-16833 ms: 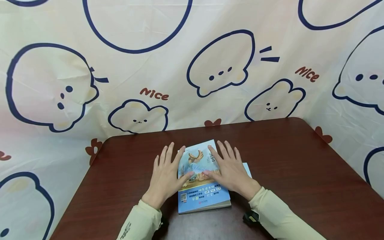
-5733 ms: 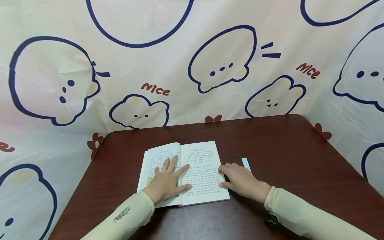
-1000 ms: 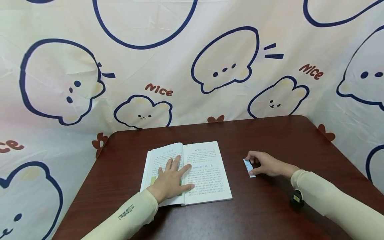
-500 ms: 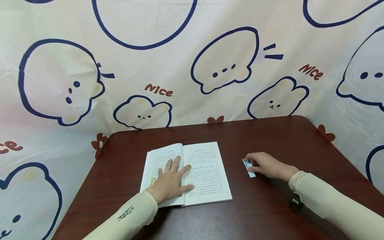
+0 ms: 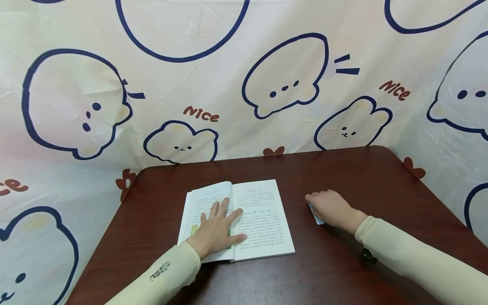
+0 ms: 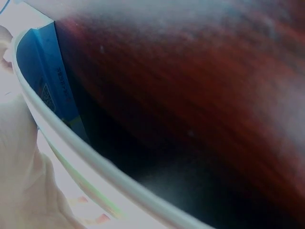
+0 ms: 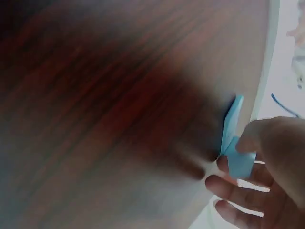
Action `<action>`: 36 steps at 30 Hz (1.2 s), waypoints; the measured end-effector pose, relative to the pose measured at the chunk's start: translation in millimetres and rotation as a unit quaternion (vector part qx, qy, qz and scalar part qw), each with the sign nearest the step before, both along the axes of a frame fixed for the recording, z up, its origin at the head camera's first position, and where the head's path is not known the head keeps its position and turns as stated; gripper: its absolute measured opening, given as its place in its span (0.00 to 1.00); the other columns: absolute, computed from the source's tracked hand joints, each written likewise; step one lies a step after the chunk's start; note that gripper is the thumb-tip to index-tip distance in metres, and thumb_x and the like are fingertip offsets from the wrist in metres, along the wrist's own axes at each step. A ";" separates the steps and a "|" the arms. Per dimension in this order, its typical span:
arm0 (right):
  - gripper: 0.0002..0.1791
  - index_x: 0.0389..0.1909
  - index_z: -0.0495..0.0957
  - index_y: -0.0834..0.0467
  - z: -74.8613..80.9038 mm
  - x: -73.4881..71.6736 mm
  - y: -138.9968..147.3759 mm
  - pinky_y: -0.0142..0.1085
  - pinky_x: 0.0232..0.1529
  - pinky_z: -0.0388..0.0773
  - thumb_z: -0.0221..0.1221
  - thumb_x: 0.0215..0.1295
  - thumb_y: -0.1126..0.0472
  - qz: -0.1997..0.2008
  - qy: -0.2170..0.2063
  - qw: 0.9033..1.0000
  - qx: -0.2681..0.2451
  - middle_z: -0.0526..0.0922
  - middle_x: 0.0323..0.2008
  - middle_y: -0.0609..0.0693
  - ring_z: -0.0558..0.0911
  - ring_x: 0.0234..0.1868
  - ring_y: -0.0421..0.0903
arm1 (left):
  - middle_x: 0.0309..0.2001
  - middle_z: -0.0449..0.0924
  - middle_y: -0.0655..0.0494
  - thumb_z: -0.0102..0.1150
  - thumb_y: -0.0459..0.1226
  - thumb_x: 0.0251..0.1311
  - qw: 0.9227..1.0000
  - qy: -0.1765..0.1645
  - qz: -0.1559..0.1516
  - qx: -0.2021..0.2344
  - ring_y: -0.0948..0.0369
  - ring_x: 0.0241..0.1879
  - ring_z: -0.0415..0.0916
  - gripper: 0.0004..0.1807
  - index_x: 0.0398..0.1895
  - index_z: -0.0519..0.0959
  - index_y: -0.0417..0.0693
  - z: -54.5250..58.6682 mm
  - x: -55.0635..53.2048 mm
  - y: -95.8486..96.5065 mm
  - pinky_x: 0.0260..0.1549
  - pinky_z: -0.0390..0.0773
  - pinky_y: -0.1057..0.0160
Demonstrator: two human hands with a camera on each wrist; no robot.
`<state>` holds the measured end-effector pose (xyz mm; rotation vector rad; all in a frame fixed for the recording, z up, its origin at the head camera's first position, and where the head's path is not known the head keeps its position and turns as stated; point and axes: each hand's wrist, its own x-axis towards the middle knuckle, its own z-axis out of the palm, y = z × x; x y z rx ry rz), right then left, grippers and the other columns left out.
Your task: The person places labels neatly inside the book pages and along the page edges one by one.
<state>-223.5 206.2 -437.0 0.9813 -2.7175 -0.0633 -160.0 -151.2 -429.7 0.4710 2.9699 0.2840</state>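
Note:
An open book (image 5: 261, 226) with printed pages lies on the table. My left hand (image 5: 214, 233) rests across its left page and the fold, fingers spread, thumb on the right page. In the left wrist view, the book's blue cover (image 6: 45, 71) shows beneath the curved pages. To the right of the book, my right hand (image 5: 331, 207) covers most of a light-blue paper strip (image 5: 317, 217). In the right wrist view, the thumb and fingers pinch a light-blue piece (image 7: 239, 162) of it, while another narrow light-blue part (image 7: 232, 121) lies just beyond on the table.
The dark brown wooden table (image 5: 297, 169) has rounded far corners. A pale cloth with cartoon drawings (image 5: 228, 84) hangs behind it and along both sides. A black wrist device (image 5: 369, 256) sits under the right sleeve.
The book has opened from lying closed. My right hand has left its right edge for the light-blue strip, pinched a piece, and turned over palm down. The left hand stays on the page.

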 end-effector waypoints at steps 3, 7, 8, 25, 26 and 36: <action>0.11 0.42 0.80 0.59 -1.9 1.9 -5.8 0.40 0.27 0.75 0.66 0.58 0.65 0.000 0.052 0.998 0.038 0.83 0.27 0.50 0.81 0.24 0.48 | 0.80 0.48 0.40 0.58 0.65 0.61 1.000 0.001 -0.002 0.002 0.34 0.78 0.49 0.40 0.74 0.67 0.63 0.3 -0.3 0.0 0.60 0.58 0.19; 0.14 0.44 0.77 0.59 -3.3 3.6 -10.2 0.42 0.27 0.76 0.67 0.57 0.66 -0.007 0.057 0.997 0.060 0.82 0.27 0.52 0.81 0.25 0.50 | 0.80 0.48 0.40 0.58 0.66 0.61 1.000 0.000 -0.003 0.002 0.34 0.77 0.49 0.40 0.74 0.67 0.63 1.7 -0.1 0.8 0.60 0.58 0.19; 0.15 0.45 0.76 0.59 -3.5 3.4 -10.5 0.42 0.27 0.76 0.67 0.58 0.67 -0.008 0.054 0.997 0.062 0.82 0.28 0.52 0.80 0.26 0.50 | 0.80 0.48 0.40 0.58 0.66 0.61 1.000 0.000 -0.002 0.003 0.34 0.78 0.49 0.40 0.74 0.67 0.63 2.3 0.1 1.1 0.60 0.58 0.19; 0.12 0.40 0.69 0.56 20.5 -16.4 0.8 0.32 0.30 0.68 0.63 0.70 0.56 -0.038 -0.257 0.962 -0.084 0.74 0.28 0.46 0.70 0.27 0.40 | 0.81 0.47 0.41 0.58 0.66 0.61 1.000 -0.006 0.001 0.000 0.35 0.78 0.48 0.41 0.75 0.65 0.64 5.2 0.3 -0.1 0.61 0.58 0.20; 0.13 0.40 0.69 0.57 21.8 -17.1 2.0 0.32 0.30 0.68 0.64 0.69 0.57 -0.037 -0.269 0.957 -0.100 0.75 0.28 0.46 0.71 0.28 0.40 | 0.81 0.47 0.41 0.58 0.66 0.61 1.000 -0.006 0.001 -0.001 0.35 0.78 0.48 0.41 0.75 0.65 0.64 5.3 -0.1 -0.1 0.61 0.57 0.20; 0.17 0.40 0.76 0.64 19.5 -26.6 12.0 0.35 0.33 0.75 0.72 0.58 0.60 -0.061 -0.327 0.922 -0.198 0.81 0.35 0.54 0.76 0.33 0.44 | 0.81 0.47 0.41 0.59 0.66 0.61 1.000 -0.012 0.004 0.005 0.34 0.78 0.46 0.41 0.75 0.65 0.64 3.2 0.3 1.0 0.62 0.56 0.20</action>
